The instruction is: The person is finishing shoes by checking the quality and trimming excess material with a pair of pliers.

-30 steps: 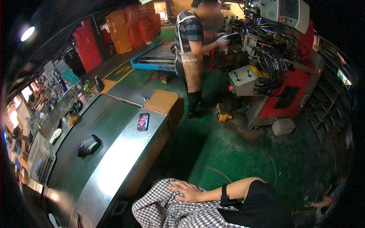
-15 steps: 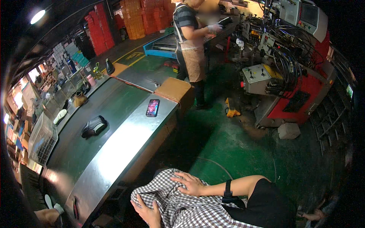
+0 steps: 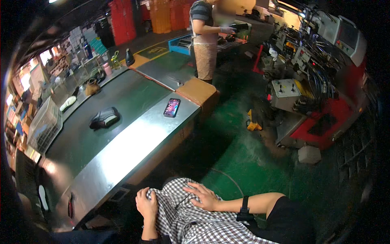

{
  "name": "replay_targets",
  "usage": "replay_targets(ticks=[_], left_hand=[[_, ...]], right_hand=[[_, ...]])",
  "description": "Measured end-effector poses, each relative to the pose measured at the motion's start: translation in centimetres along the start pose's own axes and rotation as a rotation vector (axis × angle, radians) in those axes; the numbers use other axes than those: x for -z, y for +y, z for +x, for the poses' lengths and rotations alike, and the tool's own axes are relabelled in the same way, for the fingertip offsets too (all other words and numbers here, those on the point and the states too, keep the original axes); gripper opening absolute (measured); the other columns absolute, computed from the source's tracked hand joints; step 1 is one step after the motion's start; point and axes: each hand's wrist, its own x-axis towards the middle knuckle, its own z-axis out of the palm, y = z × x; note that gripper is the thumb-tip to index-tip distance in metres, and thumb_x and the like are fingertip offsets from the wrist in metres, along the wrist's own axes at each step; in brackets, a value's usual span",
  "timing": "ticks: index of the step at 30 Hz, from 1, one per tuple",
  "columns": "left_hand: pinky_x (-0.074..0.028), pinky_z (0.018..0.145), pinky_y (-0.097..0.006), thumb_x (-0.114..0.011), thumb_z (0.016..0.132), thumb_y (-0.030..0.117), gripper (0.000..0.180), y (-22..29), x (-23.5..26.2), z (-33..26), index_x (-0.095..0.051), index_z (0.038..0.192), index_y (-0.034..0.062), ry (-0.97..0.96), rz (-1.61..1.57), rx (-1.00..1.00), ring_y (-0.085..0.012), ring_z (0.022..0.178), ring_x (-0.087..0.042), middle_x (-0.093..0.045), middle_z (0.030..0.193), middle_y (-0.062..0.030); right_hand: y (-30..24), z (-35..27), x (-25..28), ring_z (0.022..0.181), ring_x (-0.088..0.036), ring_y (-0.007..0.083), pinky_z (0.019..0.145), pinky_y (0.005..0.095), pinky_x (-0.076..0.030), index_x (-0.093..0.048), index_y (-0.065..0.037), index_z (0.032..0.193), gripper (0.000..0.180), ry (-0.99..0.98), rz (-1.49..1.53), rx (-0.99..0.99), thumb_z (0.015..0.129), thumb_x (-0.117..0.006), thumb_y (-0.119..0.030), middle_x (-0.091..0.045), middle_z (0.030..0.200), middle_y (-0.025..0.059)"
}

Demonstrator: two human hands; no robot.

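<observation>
A brown-and-white checked cloth (image 3: 178, 203) covers my lap. On its top lies my right hand (image 3: 204, 197), fingers spread apart and holding nothing. My left hand (image 3: 147, 203) rests at the cloth's left edge, its fingers loosely bent, the thumb apart from them, and nothing visible in it. Beyond the lap, a dark shoe upper (image 3: 105, 118) sits on the dark green belt (image 3: 81, 142) of a long work table. A phone with a lit screen (image 3: 172, 107) lies on the table's bare metal border (image 3: 134, 150), out of reach of both hands.
A white plastic basket (image 3: 44, 126) and shoe pieces line the table's far left side. A brown box-like block (image 3: 199, 91) adjoins the table's far end. A co-worker in an apron (image 3: 205, 57) stands beyond, near a blue roller conveyor (image 3: 178, 45). A red-and-grey machine (image 3: 317, 122) stands right.
My left hand has moved up and left along the cloth edge, its fingers more bent. My right hand stays put. The view has shifted, and the co-worker's hands have moved lower.
</observation>
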Motion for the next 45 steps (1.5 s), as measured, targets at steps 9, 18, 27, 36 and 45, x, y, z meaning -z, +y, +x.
replay_targets(ticks=[9, 18, 27, 36, 45], left_hand=[[-0.049, 0.099, -0.041, -0.061, 0.089, 0.038, 0.035, -0.9, 2.4, 1.2, -0.073, 0.108, 0.0114, -0.007, -0.098, 0.021, -0.0294, 0.115, -0.062, -0.069, 0.117, -0.0082], [-0.037, 0.109, -0.054, -0.066, 0.082, 0.020, 0.037, -3.1, 4.3, -5.8, -0.068, 0.119, 0.0169, 0.313, 0.156, -0.199, -0.0319, 0.129, -0.052, -0.063, 0.126, -0.0088], [-0.039, 0.104, -0.053, -0.065, 0.086, 0.028, 0.022, 0.9, 0.0, -2.1, -0.074, 0.099, 0.0132, 0.143, 0.168, -0.243, -0.0292, 0.123, -0.055, -0.066, 0.113, -0.0066], [-0.040, 0.103, -0.046, -0.067, 0.088, 0.028, 0.017, 2.1, -0.3, -1.2, -0.074, 0.094, 0.0131, 0.141, 0.032, -0.277, -0.0250, 0.117, -0.060, -0.071, 0.108, -0.0035], [-0.039, 0.103, -0.046, -0.068, 0.083, 0.018, 0.012, 0.1, 1.4, -2.1, -0.074, 0.092, 0.0127, 0.212, 0.028, -0.187, -0.0254, 0.116, -0.061, -0.071, 0.106, -0.0031]], right_hand=[[-1.7, 1.0, 0.0, 0.137, -0.043, 0.0389, 0.112, 0.0469, -0.038, -0.050, -0.007, 0.144, 0.057, 0.002, 0.233, -0.037, 0.092, -0.064, -0.024, -0.042, 0.149, 0.0209], [-2.6, 0.7, -2.3, 0.134, -0.043, 0.0406, 0.110, 0.0487, -0.037, -0.053, -0.011, 0.142, 0.058, -0.160, 0.036, 0.114, 0.090, -0.063, -0.035, -0.044, 0.148, 0.0207], [-0.6, 0.4, 0.4, 0.138, -0.041, 0.0417, 0.111, 0.0490, -0.038, -0.048, -0.006, 0.145, 0.057, -0.105, 0.067, 0.045, 0.095, -0.059, -0.029, -0.040, 0.149, 0.0249], [0.0, -0.2, 0.8, 0.137, -0.042, 0.0404, 0.109, 0.0477, -0.039, -0.049, -0.008, 0.144, 0.057, -0.017, 0.055, 0.037, 0.096, -0.058, -0.036, -0.043, 0.149, 0.0224], [-2.5, 0.8, -0.1, 0.134, -0.046, 0.0387, 0.108, 0.0470, -0.042, -0.050, -0.017, 0.145, 0.055, -0.068, 0.051, 0.060, 0.094, -0.060, -0.035, -0.043, 0.150, 0.0167]])
